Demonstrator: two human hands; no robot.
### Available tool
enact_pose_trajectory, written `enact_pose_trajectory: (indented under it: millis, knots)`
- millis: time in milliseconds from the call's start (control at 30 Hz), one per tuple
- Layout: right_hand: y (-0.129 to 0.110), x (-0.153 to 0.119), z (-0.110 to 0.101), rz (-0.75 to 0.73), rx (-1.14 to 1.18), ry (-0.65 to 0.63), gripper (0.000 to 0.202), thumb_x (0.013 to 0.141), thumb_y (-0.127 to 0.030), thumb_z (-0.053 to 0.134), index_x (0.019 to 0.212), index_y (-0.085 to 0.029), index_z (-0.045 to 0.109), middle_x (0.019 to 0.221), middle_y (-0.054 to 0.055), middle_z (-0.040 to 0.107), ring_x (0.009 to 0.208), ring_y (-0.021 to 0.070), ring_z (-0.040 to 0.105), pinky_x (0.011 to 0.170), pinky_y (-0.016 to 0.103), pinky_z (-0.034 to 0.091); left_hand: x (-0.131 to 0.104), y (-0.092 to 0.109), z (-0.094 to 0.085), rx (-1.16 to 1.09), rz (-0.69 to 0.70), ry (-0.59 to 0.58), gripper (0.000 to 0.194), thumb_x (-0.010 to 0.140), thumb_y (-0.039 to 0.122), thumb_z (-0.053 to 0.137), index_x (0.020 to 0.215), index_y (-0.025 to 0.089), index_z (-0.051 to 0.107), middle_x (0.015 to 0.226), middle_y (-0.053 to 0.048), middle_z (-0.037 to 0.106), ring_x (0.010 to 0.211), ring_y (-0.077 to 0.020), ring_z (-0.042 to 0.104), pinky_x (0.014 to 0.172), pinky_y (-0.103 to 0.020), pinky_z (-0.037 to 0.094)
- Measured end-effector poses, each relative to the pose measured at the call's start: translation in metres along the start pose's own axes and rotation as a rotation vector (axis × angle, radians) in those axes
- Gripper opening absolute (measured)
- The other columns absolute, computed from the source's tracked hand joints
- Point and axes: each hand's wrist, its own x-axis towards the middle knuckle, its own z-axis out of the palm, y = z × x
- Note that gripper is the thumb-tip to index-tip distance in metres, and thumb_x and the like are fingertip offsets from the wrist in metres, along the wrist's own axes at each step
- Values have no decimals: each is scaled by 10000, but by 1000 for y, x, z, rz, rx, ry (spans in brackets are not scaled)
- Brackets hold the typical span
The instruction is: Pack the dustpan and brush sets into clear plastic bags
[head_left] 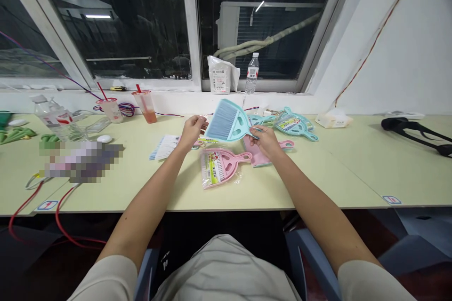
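My right hand (264,142) grips the handle of a light-blue dustpan (241,126), raised above the table and tilted. A brush with grey-blue bristles (222,121) sits in its pan. My left hand (193,130) is at the pan's left edge with fingers partly spread; whether it touches the edge I cannot tell. Below lies a pink dustpan and brush set (231,165) in clear plastic. Under my right hand is another pink dustpan (259,154), partly hidden. White-and-blue bristles of brushes (165,146) show beside my left wrist. Behind are wrapped light-blue dustpan sets (294,123).
On the table (339,169) stand a drink cup with straw (145,107), another cup (110,110) and a large bottle (56,120). A tissue pack (334,119) and black strap-like headgear (416,131) lie right. A water bottle (252,74) stands on the sill.
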Motion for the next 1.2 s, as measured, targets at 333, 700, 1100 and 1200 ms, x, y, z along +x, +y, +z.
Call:
enact_pose_trajectory:
  millis: [333,700,1100,1200]
  knots:
    - [5,10,-11,87,173,178,186,793,-123,785,884,-180,634,704,35,709,525,103,588,474,199,520,-7,-36,9,917,234,-343,281,851,276,607,1050,208,792,1112,-161,750,1122,-339,649,1035,-437,455]
    - [6,7,-7,79,180,142,204,783,-137,802,887,-186,634,653,22,681,526,114,573,463,210,509,-6,-29,39,1007,6,-332,362,797,504,682,1000,217,767,1093,-158,738,980,-332,687,812,-387,511]
    - [8,7,-8,78,153,132,198,777,-155,806,875,-186,636,666,35,692,529,123,577,479,233,525,-2,-34,42,869,-52,-296,163,675,291,723,825,230,739,859,-92,725,831,-285,672,759,-366,500]
    - [7,8,-8,75,147,132,203,774,-155,809,869,-189,632,646,23,677,525,120,565,476,229,518,-2,-30,41,876,-46,-252,167,701,258,699,858,222,741,874,-115,724,869,-310,676,783,-387,506]
